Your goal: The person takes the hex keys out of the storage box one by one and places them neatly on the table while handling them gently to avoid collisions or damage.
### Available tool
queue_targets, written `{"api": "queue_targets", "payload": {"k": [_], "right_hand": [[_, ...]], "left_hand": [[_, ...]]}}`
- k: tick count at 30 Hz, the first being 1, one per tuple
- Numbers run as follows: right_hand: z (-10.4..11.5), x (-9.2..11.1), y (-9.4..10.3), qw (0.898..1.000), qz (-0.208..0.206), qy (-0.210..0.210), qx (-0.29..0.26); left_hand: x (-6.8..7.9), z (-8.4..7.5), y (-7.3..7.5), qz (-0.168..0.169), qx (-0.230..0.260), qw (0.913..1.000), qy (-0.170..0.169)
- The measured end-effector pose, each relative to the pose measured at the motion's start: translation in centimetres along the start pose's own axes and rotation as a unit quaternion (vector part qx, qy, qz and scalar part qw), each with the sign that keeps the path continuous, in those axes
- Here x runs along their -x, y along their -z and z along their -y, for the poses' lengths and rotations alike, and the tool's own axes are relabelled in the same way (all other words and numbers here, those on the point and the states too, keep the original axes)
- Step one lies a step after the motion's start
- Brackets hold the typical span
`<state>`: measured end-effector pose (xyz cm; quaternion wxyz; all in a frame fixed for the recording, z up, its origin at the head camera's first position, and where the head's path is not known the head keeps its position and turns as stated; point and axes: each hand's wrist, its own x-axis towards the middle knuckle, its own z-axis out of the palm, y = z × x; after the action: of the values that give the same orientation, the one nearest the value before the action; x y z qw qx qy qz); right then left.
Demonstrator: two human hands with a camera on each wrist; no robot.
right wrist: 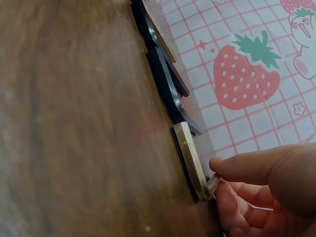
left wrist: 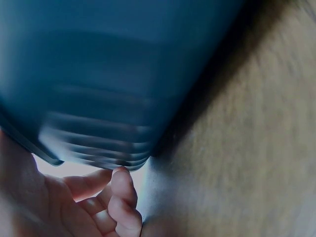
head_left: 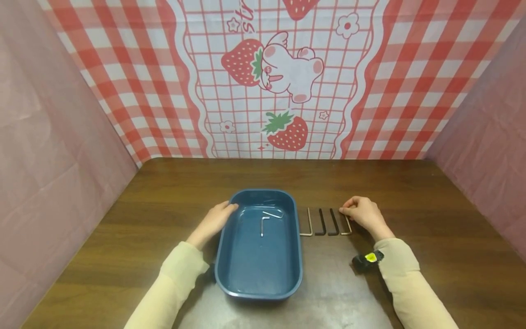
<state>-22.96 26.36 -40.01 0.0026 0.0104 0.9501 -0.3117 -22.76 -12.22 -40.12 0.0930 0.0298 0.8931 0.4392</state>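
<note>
My left hand (head_left: 215, 221) holds the far left side of a blue plastic basin (head_left: 299, 256), its thumb at the rim. The left wrist view shows curled fingers against the outer wall. Inside the basin lie two small silver hex keys, one (head_left: 262, 228) near the middle and one (head_left: 274, 214) nearer the far end. To the right of the basin, my right hand (head_left: 363, 212) pinches the long arm of a brass-coloured hex key (right wrist: 186, 153) between thumb and fingers. This key is the rightmost in a row, beside two black hex keys (head_left: 334, 223) and another brass-coloured one (head_left: 310, 221).
The brown wooden table (head_left: 172, 192) ends at a strawberry-print cloth (head_left: 287, 132) hung behind it. Pink cloth (head_left: 485, 100) hangs on both sides. A black device with a yellow label (head_left: 367, 261) sits by the right cuff.
</note>
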Motion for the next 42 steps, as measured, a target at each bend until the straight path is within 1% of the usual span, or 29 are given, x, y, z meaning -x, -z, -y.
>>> {"api": "queue_targets", "payload": {"k": [11,18,20,27,38,42], "right_hand": [[0.0,-0.1,-0.1,1.000,-0.006,-0.001,0.000],[-0.1,-0.1,-0.2,1.000,-0.001,-0.008,0.001],[-0.2,-0.1,-0.1,1.000,0.002,-0.009,-0.001],[-0.2,0.0,0.0,1.000,0.008,-0.009,-0.010],[0.3,0.2,0.6,1.000,0.017,-0.012,-0.020],[0.5,0.3,0.9,1.000,0.008,-0.009,-0.017]], "left_hand": [[-0.1,0.2,0.0,-0.005,-0.013,0.9999,-0.008],[0.0,0.3,0.0,-0.003,0.002,1.0000,-0.005],[0.0,0.3,0.0,-0.003,-0.001,1.0000,-0.008],[0.1,0.0,0.0,-0.002,0.007,1.0000,-0.004],[0.2,0.0,0.0,-0.005,0.009,0.9999,-0.005],[0.1,0.1,0.0,-0.004,0.011,0.9999,-0.005]]}}
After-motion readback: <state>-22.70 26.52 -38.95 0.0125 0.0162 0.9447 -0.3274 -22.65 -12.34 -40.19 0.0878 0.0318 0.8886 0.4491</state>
